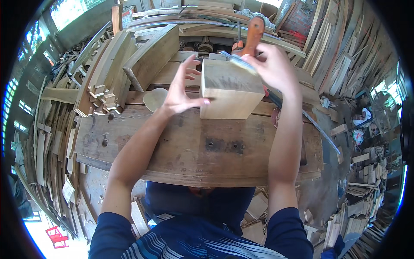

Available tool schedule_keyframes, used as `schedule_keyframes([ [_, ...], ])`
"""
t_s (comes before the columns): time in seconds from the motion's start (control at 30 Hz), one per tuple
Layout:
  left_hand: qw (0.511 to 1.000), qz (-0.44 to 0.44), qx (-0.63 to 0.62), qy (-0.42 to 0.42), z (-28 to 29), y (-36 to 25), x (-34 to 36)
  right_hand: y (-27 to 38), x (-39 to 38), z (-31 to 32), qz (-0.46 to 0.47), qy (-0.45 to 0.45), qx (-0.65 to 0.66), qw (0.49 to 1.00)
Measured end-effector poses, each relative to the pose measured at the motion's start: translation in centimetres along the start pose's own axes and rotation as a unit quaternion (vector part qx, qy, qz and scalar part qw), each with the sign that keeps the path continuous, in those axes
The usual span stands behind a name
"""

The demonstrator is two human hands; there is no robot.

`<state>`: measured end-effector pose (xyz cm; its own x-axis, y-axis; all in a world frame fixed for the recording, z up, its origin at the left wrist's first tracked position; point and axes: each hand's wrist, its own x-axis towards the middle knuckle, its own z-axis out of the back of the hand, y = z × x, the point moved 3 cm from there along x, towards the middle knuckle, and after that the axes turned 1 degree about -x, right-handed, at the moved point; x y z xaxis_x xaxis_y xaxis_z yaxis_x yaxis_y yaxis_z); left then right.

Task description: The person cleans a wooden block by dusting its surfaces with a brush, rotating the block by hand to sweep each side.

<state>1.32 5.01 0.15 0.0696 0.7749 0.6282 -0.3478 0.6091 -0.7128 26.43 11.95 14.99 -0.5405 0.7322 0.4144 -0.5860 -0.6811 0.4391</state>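
Note:
A pale squared wooden block or box [230,103] stands on the workbench [181,146], its upper face streaked with dark smudges. My left hand [183,90] is beside its left side, fingers spread and curved, with the thumb tip at the front face near the left edge. At the block's far right top edge, my right hand [274,69] pinches a flat pale thing with a bluish side [243,64]; motion blur hides its exact kind. Directly behind that hand rises an orange-brown wooden tool handle [254,34], apparently not in its grip.
Left of the block lie a round pale disc [155,99], a thick board [151,56] and stacked jointed timbers [108,73]. A long metal strip [321,129] sticks out past the bench's right side. Planks lean at the far right, and offcuts [366,177] litter the floor.

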Motion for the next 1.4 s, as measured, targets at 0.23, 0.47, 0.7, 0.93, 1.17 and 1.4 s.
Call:
schedule_keyframes([
  [0.23,0.993,0.021,-0.108,-0.053,-0.2,0.6,0.0,3.9,-1.3,-1.5,0.07,0.239,0.229,0.941],
  [0.47,0.999,-0.016,-0.037,0.022,-2.0,-0.8,-0.5,0.6,0.7,-2.7,0.089,-0.029,0.229,0.969],
  [0.7,0.997,-0.025,0.076,0.019,-1.5,-1.4,-0.3,3.3,-0.3,-3.0,0.116,0.158,0.224,0.955],
  [0.93,0.996,0.031,0.084,0.012,-2.2,-1.2,0.1,0.4,0.6,-1.2,0.067,-0.004,0.158,0.985],
  [1.17,0.995,0.085,0.025,0.052,-1.6,-0.1,-0.2,-0.9,0.4,-0.7,0.004,-0.021,0.067,0.998],
  [1.4,0.984,0.151,-0.003,-0.096,-0.3,2.4,-0.2,1.1,-1.2,0.3,0.038,0.138,0.197,0.97],
])
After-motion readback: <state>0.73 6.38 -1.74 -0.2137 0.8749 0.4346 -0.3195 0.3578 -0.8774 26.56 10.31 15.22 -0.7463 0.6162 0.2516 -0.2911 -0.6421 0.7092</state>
